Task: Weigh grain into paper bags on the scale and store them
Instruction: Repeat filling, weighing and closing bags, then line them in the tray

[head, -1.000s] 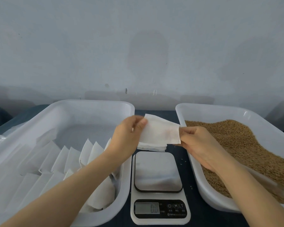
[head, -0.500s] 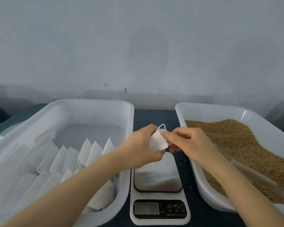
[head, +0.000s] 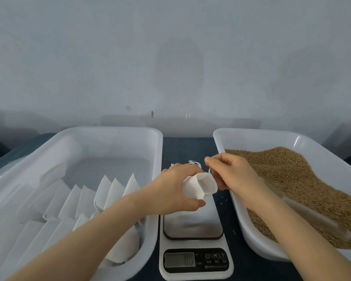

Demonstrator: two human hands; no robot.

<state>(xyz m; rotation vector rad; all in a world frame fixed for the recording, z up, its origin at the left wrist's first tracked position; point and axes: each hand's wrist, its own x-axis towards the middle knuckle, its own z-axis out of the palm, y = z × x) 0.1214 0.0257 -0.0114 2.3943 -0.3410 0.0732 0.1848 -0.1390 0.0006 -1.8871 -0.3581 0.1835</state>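
A small white paper bag (head: 203, 185) hangs above the far end of the scale (head: 193, 224), its mouth partly spread. My left hand (head: 174, 189) grips the bag around its body. My right hand (head: 227, 173) pinches the bag's upper edge from the right side. The scale's steel platform is bare and its display (head: 179, 260) is lit. Brown grain (head: 296, 179) fills the white tray (head: 251, 136) on the right, with a clear scoop (head: 312, 216) lying in it.
A white tray (head: 109, 130) on the left holds several filled, folded paper bags (head: 109, 191) standing in rows. A stack of flat bags (head: 194, 163) peeks out behind my hands. A few loose grains (head: 223, 200) lie on the dark tabletop. A pale wall rises close behind.
The flat bag held stretched between both hands has been brought together and opened up; my hands moved closer and lower over the scale.
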